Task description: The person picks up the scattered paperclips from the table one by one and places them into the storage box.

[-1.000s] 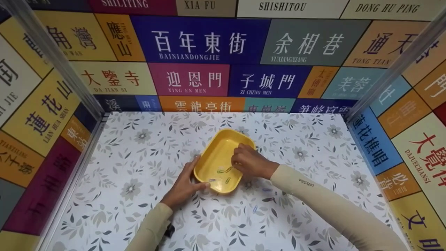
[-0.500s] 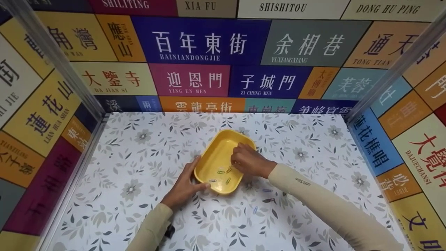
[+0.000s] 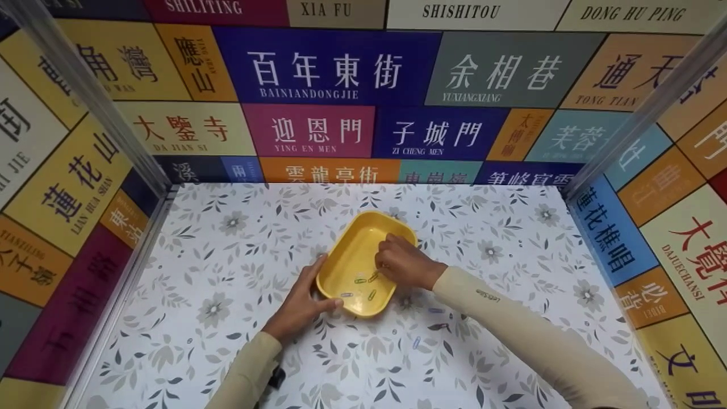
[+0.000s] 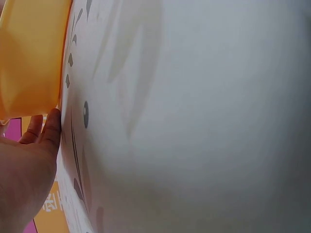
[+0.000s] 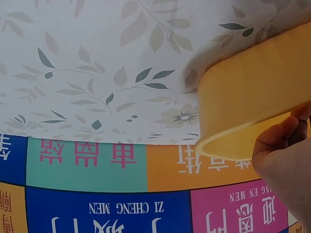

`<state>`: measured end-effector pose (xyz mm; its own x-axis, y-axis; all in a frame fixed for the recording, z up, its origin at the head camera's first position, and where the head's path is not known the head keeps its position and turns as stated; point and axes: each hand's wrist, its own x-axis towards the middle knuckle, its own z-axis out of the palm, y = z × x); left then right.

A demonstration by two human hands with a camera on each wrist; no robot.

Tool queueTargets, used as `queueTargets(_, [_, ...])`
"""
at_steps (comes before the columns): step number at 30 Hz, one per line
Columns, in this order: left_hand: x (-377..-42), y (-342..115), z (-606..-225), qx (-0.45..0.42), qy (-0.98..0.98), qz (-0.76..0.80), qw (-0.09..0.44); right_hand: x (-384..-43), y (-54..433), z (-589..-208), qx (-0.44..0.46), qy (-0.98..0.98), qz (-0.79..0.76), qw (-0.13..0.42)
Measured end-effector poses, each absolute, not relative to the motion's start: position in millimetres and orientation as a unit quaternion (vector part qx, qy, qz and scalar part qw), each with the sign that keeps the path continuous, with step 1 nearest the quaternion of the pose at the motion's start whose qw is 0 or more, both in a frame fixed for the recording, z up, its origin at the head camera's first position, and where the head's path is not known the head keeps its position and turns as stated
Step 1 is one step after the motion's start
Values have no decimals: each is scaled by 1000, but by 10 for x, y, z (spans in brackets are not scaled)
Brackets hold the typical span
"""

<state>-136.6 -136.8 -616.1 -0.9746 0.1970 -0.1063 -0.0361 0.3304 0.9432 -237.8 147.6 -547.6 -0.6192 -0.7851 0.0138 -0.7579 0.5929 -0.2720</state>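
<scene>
A yellow plastic tray (image 3: 363, 241) sits at an angle on the table. My left hand (image 3: 301, 304) holds its near left side, thumb over the rim and fingers along the outer wall; in the left wrist view those fingertips touch the tray (image 4: 31, 58) near the tabletop. Inside lie several small paper clips, among them a green paper clip (image 3: 372, 295) and a pale purple one. Reaching over the right rim, my right hand (image 3: 412, 263) has curled fingers low in the tray, close to a yellowish paper clip (image 3: 373, 277). Whether these fingers pinch anything is hidden.
On the table to the right of the tray lie a bluish paper clip (image 3: 435, 310), a dark pinkish paper clip (image 3: 441, 326) and a light blue paper clip (image 3: 416, 342). A white leaf-patterned cloth (image 3: 227, 341) covers the table. Colourful sign-printed panels (image 3: 324, 68) enclose three sides.
My right forearm has shifted slightly to the left, and the right hand moves a little with it. The left hand, the tray and the visible paper clips stay where they were.
</scene>
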Motion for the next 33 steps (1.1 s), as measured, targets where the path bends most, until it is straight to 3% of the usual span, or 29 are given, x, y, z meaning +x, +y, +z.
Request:
queueTargets(17, [-1371, -1366, -6168, 45, 804, 583, 104, -2231, 1566, -5345, -429, 887, -157, 65])
queueTargets(33, [-1377, -1363, -6178, 55, 813, 571, 98, -1922, 1690, -5239, -446, 872, -199, 20])
